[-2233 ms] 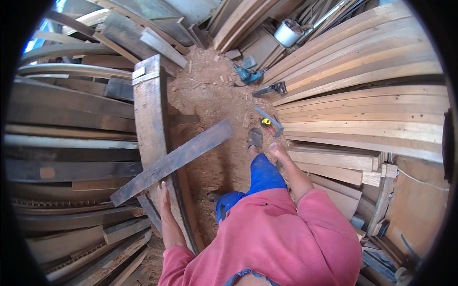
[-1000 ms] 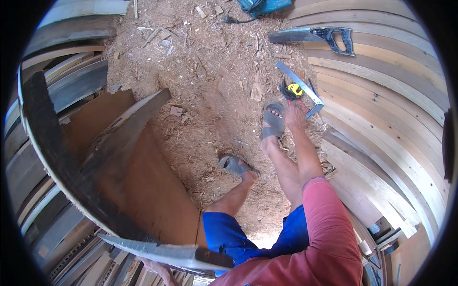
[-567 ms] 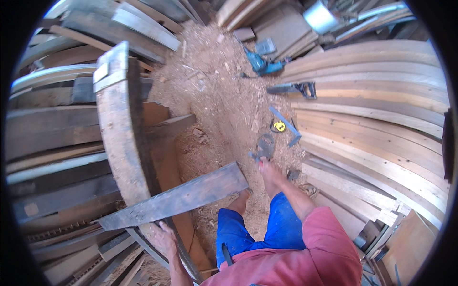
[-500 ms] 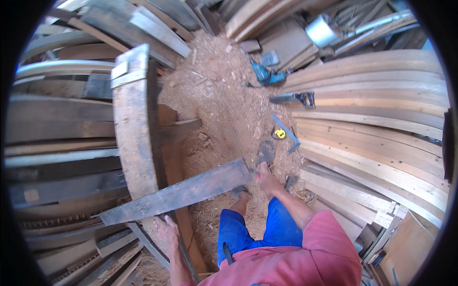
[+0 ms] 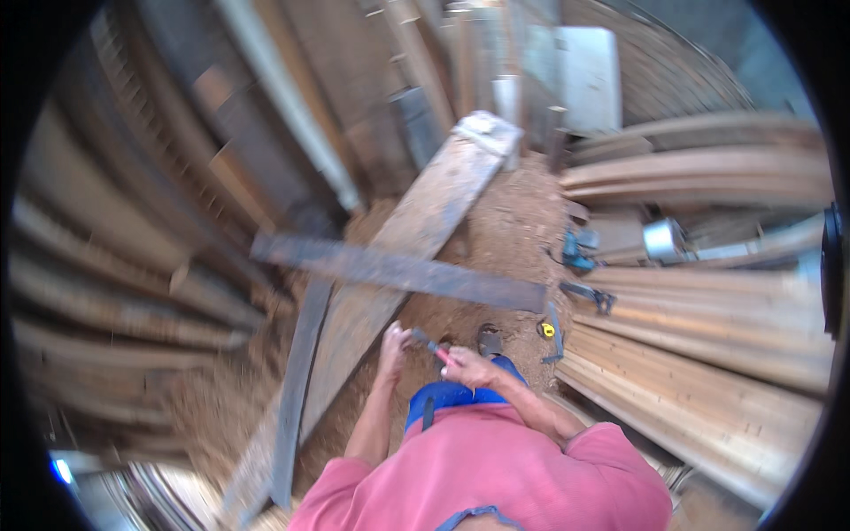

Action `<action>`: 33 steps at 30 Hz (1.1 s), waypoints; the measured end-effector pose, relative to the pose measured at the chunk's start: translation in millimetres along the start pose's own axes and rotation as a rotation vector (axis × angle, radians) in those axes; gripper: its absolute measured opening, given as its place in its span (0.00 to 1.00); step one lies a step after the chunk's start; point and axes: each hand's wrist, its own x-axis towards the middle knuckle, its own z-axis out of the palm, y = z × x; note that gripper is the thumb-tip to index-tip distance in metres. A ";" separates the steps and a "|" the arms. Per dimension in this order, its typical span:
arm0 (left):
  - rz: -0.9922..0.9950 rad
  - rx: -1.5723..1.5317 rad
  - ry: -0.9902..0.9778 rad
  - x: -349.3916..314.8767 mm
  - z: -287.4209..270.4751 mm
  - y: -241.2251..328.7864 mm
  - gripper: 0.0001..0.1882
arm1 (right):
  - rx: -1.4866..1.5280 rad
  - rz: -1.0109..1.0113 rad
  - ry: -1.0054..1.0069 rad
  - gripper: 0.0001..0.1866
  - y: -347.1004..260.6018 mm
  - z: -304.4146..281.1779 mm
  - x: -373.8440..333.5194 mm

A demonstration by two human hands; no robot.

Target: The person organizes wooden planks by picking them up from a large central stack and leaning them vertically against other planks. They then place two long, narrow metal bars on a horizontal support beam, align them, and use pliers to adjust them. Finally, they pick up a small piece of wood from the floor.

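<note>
My right hand (image 5: 469, 367) is closed round the red grip of a red-handled tool (image 5: 442, 354). The tool's dark end points toward my left hand (image 5: 394, 350), which is raised with its fingers drawn together close to that end. What those fingers hold, if anything, is too blurred to make out. Beyond my hands a dark plank (image 5: 398, 273) lies across a long, pale, worn board (image 5: 434, 217). A narrow dark strip of wood (image 5: 301, 389) runs beside the board on the left.
Timber is stacked on the left (image 5: 115, 292) and right (image 5: 708, 327). On the sawdust-covered ground, by the right stack, are a yellow tape measure (image 5: 546, 330), a blue-grey square (image 5: 555, 345), a handsaw (image 5: 589, 295) and a teal power tool (image 5: 578, 250).
The view has swung round to the left. My left hand has come off the wood and moved near the tool. My right hand has brought the tool in front of my body.
</note>
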 end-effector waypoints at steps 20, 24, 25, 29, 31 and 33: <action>0.065 -0.793 0.537 -183.9 -107.8 -73.4 0.13 | 0.180 0.706 -0.722 0.08 -115.6 198.3 91.8; 0.127 -0.304 0.596 -207.0 -202.2 -103.1 0.11 | 0.302 0.700 -0.778 0.12 -116.2 273.0 121.0; 0.035 -0.172 0.617 -216.7 -233.8 -116.0 0.17 | 0.329 0.712 -0.843 0.13 -117.9 289.0 131.1; 0.004 0.654 0.995 -266.5 -333.1 -81.2 0.21 | 0.348 0.739 -0.891 0.16 -128.9 342.7 166.9; 0.067 0.818 1.090 -273.2 -382.4 -96.1 0.22 | 0.331 0.743 -0.885 0.16 -124.4 362.1 180.4; 0.013 0.861 1.109 -272.8 -414.5 -89.8 0.22 | 0.385 0.753 -0.898 0.15 -110.8 375.5 195.7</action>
